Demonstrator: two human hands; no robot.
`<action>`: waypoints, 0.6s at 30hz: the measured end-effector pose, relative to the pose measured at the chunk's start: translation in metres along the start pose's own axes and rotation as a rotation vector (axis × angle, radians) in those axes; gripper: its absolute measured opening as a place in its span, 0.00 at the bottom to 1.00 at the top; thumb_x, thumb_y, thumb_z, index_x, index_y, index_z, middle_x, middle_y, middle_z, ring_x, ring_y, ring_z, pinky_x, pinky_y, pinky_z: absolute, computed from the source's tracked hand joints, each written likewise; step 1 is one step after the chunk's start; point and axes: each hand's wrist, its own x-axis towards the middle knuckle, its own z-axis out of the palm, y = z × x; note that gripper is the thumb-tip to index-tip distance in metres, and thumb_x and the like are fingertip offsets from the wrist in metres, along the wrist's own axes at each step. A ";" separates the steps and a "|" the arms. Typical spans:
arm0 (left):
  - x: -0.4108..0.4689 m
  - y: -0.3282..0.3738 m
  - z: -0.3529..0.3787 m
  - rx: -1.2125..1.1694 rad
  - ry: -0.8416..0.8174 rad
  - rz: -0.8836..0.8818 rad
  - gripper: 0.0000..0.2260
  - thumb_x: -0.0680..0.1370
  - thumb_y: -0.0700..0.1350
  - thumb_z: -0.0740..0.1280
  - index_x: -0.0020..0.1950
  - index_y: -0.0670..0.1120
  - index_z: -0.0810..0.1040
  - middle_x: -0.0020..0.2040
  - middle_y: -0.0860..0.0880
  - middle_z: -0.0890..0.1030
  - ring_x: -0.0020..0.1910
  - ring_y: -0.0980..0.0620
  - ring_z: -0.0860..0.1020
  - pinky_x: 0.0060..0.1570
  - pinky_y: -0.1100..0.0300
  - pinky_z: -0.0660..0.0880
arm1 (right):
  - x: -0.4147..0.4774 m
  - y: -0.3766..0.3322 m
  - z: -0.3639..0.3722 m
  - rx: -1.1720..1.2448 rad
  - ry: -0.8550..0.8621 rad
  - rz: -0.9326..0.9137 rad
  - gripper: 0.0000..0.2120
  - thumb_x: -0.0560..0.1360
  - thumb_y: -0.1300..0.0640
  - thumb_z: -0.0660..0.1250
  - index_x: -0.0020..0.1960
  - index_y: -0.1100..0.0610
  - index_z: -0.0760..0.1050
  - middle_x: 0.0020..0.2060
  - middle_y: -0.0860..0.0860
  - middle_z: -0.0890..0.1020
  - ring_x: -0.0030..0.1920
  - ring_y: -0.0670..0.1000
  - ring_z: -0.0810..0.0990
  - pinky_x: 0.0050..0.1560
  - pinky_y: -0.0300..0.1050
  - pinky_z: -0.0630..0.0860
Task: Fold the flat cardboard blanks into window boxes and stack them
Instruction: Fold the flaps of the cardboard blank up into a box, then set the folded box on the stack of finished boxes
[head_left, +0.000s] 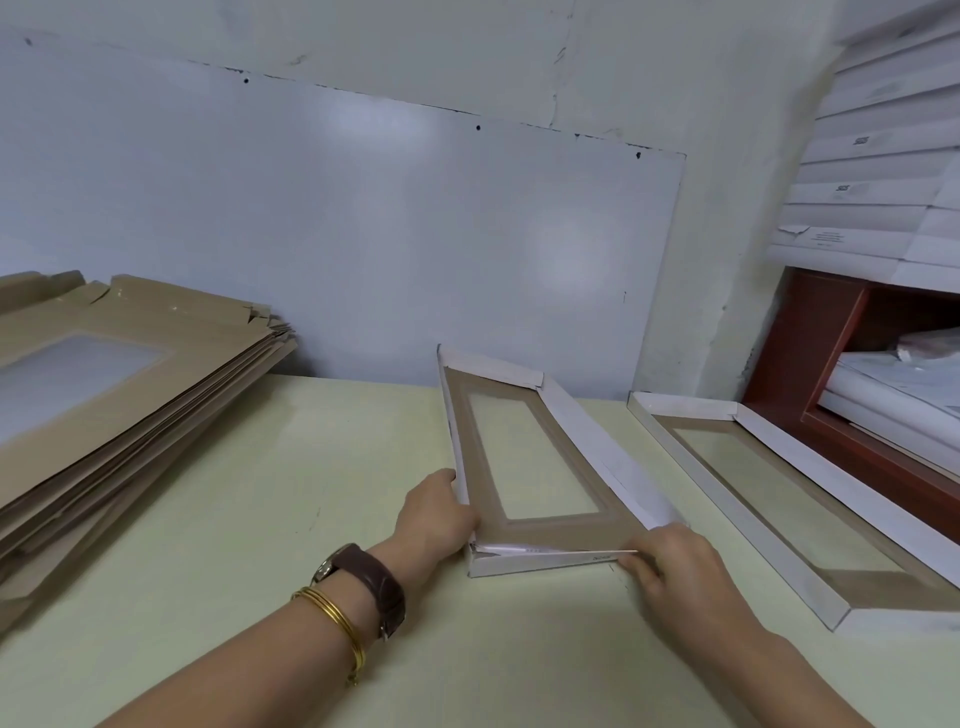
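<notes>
A folded window box (602, 457), white outside and brown inside with a clear pane, lies on the pale table in front of me. My left hand (434, 514) grips its near left corner. My right hand (680, 566) pinches the near wall at the right corner, where a white flap sticks out. A stack of flat brown blanks (119, 374) with windows rests at the left. Another folded window box (769, 493) lies to the right.
The pale green table (311, 467) runs to a grey wall panel behind. At the right stands a red-brown shelf frame (795, 364) with white sheets inside, and a tall pile of white boxes (872, 171) rests on top of it.
</notes>
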 end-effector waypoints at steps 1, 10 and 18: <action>-0.001 0.000 0.002 -0.016 -0.005 0.005 0.15 0.73 0.37 0.63 0.60 0.45 0.74 0.45 0.48 0.80 0.46 0.47 0.78 0.41 0.58 0.73 | -0.001 0.002 0.000 -0.013 0.006 0.001 0.13 0.79 0.55 0.61 0.36 0.53 0.74 0.31 0.47 0.70 0.37 0.47 0.67 0.35 0.40 0.61; 0.001 -0.007 0.000 -0.408 0.002 -0.122 0.16 0.76 0.47 0.64 0.60 0.40 0.75 0.51 0.43 0.78 0.45 0.44 0.79 0.48 0.51 0.76 | -0.007 0.014 0.000 0.002 0.113 -0.020 0.08 0.78 0.57 0.64 0.46 0.52 0.82 0.38 0.45 0.80 0.44 0.51 0.73 0.43 0.43 0.63; 0.006 -0.024 -0.008 -0.583 0.054 -0.155 0.05 0.74 0.33 0.63 0.49 0.36 0.75 0.41 0.40 0.79 0.35 0.44 0.81 0.52 0.46 0.80 | -0.008 0.024 -0.013 0.052 0.272 -0.042 0.09 0.72 0.67 0.72 0.43 0.54 0.85 0.32 0.47 0.81 0.39 0.55 0.77 0.39 0.45 0.67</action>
